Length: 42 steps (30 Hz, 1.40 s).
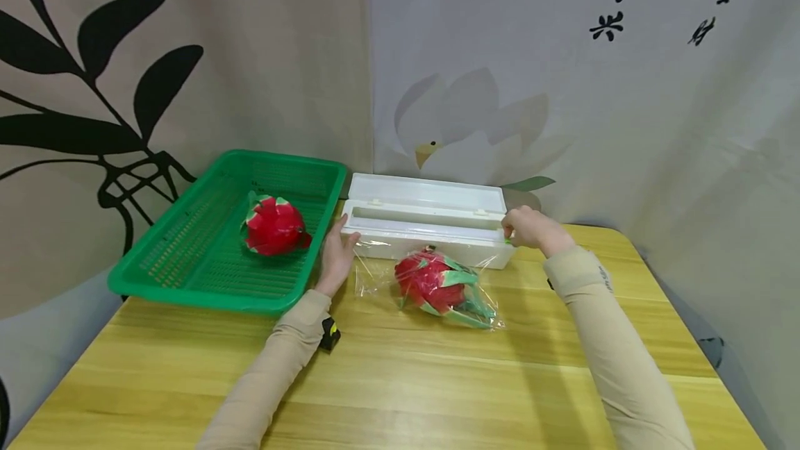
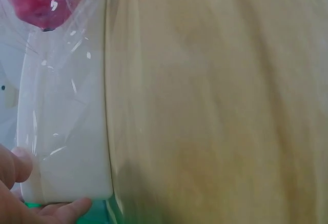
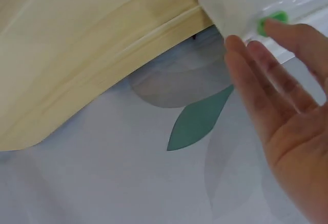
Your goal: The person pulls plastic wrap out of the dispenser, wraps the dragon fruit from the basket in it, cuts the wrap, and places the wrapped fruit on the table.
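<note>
A long white cling film dispenser [image 1: 431,250] stands with its lid [image 1: 431,193] raised. Clear film [image 1: 375,276] hangs from its front and wraps a red dragon fruit [image 1: 431,280] with green scales, which lies before it on the table. My left hand [image 1: 337,259] grips the dispenser's left end, thumb [image 2: 21,165] over the film and fingers against the end face. At the opposite end, my right hand [image 1: 534,229] touches a green slide cutter [image 3: 273,23] with one digit. Its other fingers [image 3: 251,88] stretch out fairly straight beside the dispenser's corner.
On the left a green plastic basket [image 1: 187,301] holds a second dragon fruit [image 1: 275,226]. A printed cloth [image 1: 281,89] hangs behind the wooden table [image 1: 400,394]. The basket's right rim is close beside my left hand.
</note>
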{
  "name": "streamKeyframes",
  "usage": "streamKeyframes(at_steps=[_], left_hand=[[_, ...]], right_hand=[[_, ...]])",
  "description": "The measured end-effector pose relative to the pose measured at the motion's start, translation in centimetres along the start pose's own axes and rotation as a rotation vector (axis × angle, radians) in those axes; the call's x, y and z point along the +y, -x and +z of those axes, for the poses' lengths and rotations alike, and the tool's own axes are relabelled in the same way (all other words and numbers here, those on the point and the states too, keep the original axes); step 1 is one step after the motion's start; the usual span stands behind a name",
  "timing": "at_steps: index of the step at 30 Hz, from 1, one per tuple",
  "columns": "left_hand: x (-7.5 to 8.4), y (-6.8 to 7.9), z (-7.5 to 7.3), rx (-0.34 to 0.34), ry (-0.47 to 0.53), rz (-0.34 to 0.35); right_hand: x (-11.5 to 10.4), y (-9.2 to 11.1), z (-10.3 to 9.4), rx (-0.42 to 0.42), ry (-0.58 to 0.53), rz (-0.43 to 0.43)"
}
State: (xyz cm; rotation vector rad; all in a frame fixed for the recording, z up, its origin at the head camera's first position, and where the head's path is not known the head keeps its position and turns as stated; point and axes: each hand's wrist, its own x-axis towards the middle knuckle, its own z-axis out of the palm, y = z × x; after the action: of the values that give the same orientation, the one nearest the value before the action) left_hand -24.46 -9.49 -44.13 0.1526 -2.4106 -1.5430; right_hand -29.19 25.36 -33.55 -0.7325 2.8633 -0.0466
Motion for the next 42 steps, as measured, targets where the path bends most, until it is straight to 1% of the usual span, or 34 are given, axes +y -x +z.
streamKeyframes(at_steps=[4, 6, 8, 12, 15, 17, 19, 23, 25, 28, 33, 38, 42], left_hand=[[0.0, 0.0, 0.0, -0.001, -0.026, 0.003], [0.0, 0.0, 0.0, 0.007, -0.040, 0.019], [0.1, 0.1, 0.1, 0.027, -0.055, 0.049], [0.4, 0.3, 0.2, 0.079, -0.070, 0.108], [0.6, 0.6, 0.3, 0.103, -0.069, 0.120], [0.7, 0.8, 0.3, 0.113, -0.069, 0.122], [0.9, 1.0, 0.4, 0.122, -0.077, 0.130], [1.4, 1.5, 0.5, 0.122, -0.104, 0.181], [1.7, 2.0, 0.5, 0.112, -0.114, 0.209], [2.0, 2.8, 0.3, 0.076, -0.111, 0.239], [2.7, 4.1, -0.2, 0.005, -0.059, 0.271], [3.2, 5.2, -0.8, -0.058, -0.008, 0.309], [3.3, 6.0, -1.0, -0.145, -0.006, 0.367]], right_hand=[[-0.1, 0.3, 0.3, -0.016, 0.016, 0.023], [-0.2, 0.4, 0.8, 0.008, 0.021, 0.038], [-0.3, 0.6, 1.6, 0.067, 0.009, 0.028], [-0.5, 0.8, 3.4, 0.258, -0.041, -0.052], [-0.7, 1.0, 4.3, 0.358, -0.067, -0.084], [-0.7, 1.1, 4.6, 0.391, -0.082, -0.091], [-0.7, 1.1, 4.8, 0.397, -0.100, -0.097], [-0.7, 1.1, 5.2, 0.423, -0.122, -0.132], [-0.7, 1.2, 5.4, 0.442, -0.128, -0.152], [-1.0, 1.6, 5.4, 0.466, -0.132, -0.172], [-1.8, 2.6, 5.4, 0.467, -0.163, -0.183], [-2.6, 3.7, 5.6, 0.441, -0.247, -0.174], [-3.0, 4.5, 6.4, 0.431, -0.325, -0.179]])
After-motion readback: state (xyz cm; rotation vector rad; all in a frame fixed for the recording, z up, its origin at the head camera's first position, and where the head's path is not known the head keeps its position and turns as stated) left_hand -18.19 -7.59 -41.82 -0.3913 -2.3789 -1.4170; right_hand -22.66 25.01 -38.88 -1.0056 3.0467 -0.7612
